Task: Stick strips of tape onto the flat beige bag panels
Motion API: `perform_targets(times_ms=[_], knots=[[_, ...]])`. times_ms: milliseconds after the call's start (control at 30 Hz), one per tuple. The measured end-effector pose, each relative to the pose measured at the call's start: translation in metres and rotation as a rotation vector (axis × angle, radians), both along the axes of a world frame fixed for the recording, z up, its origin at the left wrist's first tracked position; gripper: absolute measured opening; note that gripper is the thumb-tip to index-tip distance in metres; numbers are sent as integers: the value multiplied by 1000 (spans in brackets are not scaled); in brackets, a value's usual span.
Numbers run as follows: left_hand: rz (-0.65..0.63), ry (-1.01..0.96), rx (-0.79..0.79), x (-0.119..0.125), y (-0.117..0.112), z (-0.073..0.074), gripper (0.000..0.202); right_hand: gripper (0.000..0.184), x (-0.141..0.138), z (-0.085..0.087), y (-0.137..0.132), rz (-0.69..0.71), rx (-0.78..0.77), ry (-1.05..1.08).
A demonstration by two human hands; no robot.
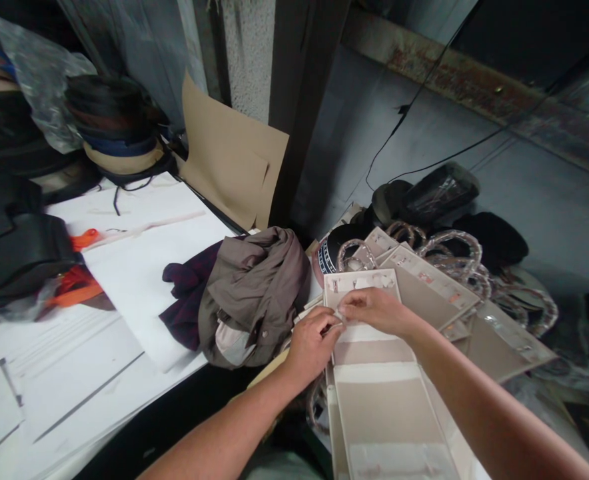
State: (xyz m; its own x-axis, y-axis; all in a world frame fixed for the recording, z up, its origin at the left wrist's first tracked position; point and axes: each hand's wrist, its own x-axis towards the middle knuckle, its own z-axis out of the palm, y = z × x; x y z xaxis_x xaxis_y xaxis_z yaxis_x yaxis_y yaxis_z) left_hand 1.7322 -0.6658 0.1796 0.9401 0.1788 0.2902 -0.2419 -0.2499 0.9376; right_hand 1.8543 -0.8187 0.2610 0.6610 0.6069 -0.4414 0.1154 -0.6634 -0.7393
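My left hand (313, 341) and my right hand (370, 309) meet over a long beige bag panel (382, 400). Fingertips of both hands are pinched together around something small and whitish, too small to name. The panel lies flat in front of me, its far end bearing small fittings and bits of clear film. More beige panels (432, 283) are fanned out beneath and to the right of it. Among them are round handles (457, 247) wrapped in clear plastic. Just left of my left hand sits a crumpled grey-brown garment (259, 293).
A table with white sheets (174, 220) stands on the left, carrying black bags (19, 253) and orange strips (82, 283). Behind it are stacked rolls of strap (117, 127) and a brown cardboard sheet (229, 153). A black cable (414, 100) hangs along the wall.
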Motion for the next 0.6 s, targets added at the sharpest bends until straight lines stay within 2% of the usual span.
perform_targets(times_ms=[100,233,433,500,600], knots=[[-12,-4,33,1,0,-2,9,26,-4,-3,2,-29,23,45],[-9,27,18,1,-1,2,10,20,-7,-3,7,-73,24,-13],[30,78,-82,1,-6,11,12,20,-13,-11,11,-179,52,-175],[33,105,-125,1,-9,10,12,20,-12,-16,9,-175,68,-261],[-12,174,-178,0,-14,4,11,20,-2,-23,6,-113,-3,-466]])
